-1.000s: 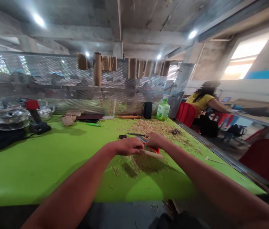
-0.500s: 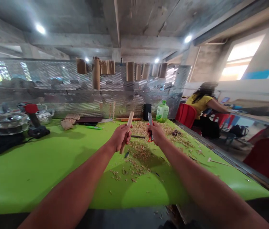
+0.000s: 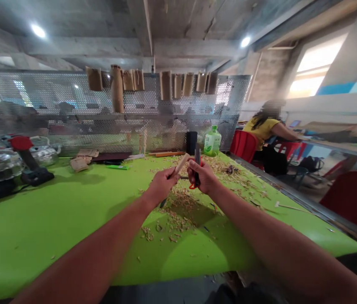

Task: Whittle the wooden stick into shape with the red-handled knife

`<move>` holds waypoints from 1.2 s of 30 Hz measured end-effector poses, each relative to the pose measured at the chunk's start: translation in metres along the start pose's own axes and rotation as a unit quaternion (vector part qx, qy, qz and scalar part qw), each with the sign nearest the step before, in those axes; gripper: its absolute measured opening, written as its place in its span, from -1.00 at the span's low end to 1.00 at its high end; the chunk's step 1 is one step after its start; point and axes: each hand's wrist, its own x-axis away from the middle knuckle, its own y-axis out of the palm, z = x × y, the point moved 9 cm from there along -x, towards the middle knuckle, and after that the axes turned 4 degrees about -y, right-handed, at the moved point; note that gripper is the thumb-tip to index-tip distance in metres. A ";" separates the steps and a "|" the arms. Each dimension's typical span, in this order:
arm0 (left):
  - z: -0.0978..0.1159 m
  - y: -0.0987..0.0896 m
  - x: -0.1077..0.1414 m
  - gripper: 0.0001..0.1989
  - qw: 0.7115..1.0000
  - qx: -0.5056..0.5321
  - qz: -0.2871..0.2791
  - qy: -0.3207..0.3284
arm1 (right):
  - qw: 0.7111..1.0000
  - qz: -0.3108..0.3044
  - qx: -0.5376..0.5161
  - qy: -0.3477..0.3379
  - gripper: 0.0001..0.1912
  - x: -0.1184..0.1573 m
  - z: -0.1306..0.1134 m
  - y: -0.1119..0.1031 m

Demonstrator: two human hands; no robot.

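Left hand (image 3: 162, 184) grips a stick (image 3: 182, 163). Beside the stick, right hand (image 3: 205, 175) clasps a bladed tool (image 3: 197, 153), best angled away from the left hand.

Left grip (image 3: 162, 184) hides part of wooden stick (image 3: 182, 163); right edge cuts dark-red chair (image 3: 352, 200).

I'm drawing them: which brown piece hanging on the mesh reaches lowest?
The long, rounded piece left of centre; its bottom end hangs below every other's.

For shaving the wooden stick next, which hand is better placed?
Probably the right: the right hand grips the knife-like tool, while the left hand holds the wooden stick, angled toward that tool.
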 end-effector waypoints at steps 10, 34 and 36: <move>0.019 0.000 0.005 -0.74 0.995 -0.084 0.011 0.055 | 0.999 -0.004 -0.040 -0.012 -0.56 0.005 -0.013 0.005; -0.007 0.010 0.006 -0.90 0.941 0.295 -0.065 -0.154 | 0.947 0.040 0.304 -0.094 -0.54 -0.004 -0.024 -0.012; -0.009 0.007 0.002 -0.90 0.937 0.313 -0.051 -0.145 | 0.890 0.022 0.436 -0.134 -0.57 0.001 -0.034 -0.003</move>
